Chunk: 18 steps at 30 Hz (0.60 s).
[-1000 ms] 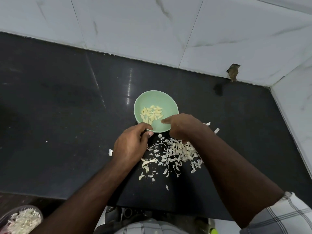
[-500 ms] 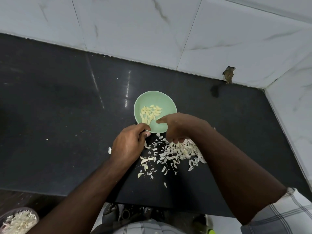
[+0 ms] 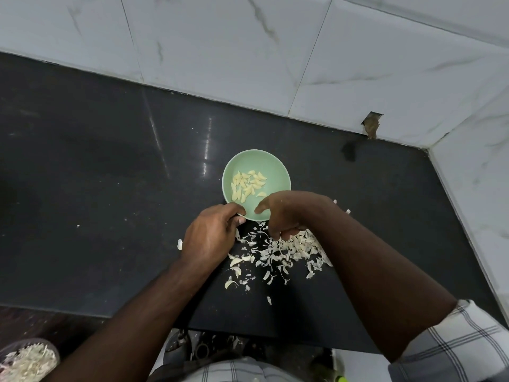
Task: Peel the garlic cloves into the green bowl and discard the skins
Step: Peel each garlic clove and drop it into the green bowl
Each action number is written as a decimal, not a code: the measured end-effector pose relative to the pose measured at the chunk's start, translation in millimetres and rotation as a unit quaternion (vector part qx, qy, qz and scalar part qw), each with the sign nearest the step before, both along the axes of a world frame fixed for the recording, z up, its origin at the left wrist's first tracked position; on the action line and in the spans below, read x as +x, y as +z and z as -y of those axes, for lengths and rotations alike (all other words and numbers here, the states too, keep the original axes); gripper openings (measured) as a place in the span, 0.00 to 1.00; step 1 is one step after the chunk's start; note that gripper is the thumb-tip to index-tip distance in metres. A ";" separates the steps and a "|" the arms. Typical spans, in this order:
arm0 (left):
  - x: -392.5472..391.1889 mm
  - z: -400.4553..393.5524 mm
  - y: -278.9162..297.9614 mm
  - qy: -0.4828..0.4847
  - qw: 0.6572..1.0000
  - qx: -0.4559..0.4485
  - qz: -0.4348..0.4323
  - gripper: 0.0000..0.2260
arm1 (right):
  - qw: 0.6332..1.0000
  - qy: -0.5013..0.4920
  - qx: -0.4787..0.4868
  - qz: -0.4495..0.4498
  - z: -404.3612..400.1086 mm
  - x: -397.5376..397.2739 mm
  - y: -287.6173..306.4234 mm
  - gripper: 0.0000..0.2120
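the green bowl (image 3: 256, 166) of peeled garlic cloves (image 3: 248, 184) sits mid-desk (image 3: 96, 188), open dark surface to its left. the left hand (image 3: 210, 235) curls at the bowl's near rim; what it pinches, i cannot tell. the right hand (image 3: 283, 213) curls over the skins (image 3: 278, 250), its forefinger now nearer the left hand's thumb.

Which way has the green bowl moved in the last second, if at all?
No. The green bowl keeps its place against the tile notch; only the camera shifted.
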<state>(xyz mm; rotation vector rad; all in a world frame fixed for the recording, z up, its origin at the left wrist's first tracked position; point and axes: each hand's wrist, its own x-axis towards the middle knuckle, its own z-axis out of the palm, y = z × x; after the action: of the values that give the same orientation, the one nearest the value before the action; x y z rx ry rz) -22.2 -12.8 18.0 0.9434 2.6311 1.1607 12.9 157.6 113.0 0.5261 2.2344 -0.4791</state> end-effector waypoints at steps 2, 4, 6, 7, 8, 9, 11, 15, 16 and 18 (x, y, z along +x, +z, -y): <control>-0.4 0.1 0.5 -0.001 1.000 -0.001 -0.003 0.05 | 0.999 -0.032 -0.032 -0.013 -4.9 2.5 3.8 0.32; -0.6 0.3 0.5 -0.004 1.000 0.000 -0.008 0.05 | 0.997 -0.051 -0.048 -0.026 -11.3 7.3 10.7 0.24; -1.1 0.2 0.5 -0.005 1.000 -0.001 -0.012 0.05 | 0.995 -0.066 -0.062 -0.043 -18.9 13.5 19.7 0.14; -1.6 -0.1 0.7 -0.004 1.000 0.001 -0.013 0.05 | 0.994 -0.068 -0.066 -0.056 -22.6 16.1 24.0 0.09; -1.8 -0.5 0.9 -0.004 1.000 0.005 -0.011 0.05 | 0.993 -0.067 -0.065 -0.075 -24.9 18.6 27.6 0.05; -1.9 -1.0 1.1 -0.005 1.000 0.010 -0.009 0.05 | 0.991 -0.066 -0.059 -0.103 -27.0 19.8 28.7 0.03; -2.1 -1.3 1.6 -0.007 1.000 0.015 -0.008 0.05 | 0.983 -0.070 -0.042 -0.162 -27.9 19.0 26.8 0.03; -2.5 -1.5 1.1 -0.012 1.000 0.009 -0.012 0.05 | 0.991 -0.034 -0.011 -0.127 -14.8 12.4 15.0 0.29; -2.6 -1.6 0.8 -0.012 1.000 0.008 -0.011 0.05 | 0.994 -0.018 -0.002 -0.105 -10.3 10.6 12.0 0.35; -2.5 -1.0 -0.1 -0.010 1.000 0.008 -0.009 0.05 | 0.997 0.021 0.025 -0.072 -3.0 6.2 7.3 0.41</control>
<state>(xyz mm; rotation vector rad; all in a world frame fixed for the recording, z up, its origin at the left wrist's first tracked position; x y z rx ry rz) -24.7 -11.8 17.9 0.9847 2.6233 1.1751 19.1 160.5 120.3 0.4812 2.3955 -0.4531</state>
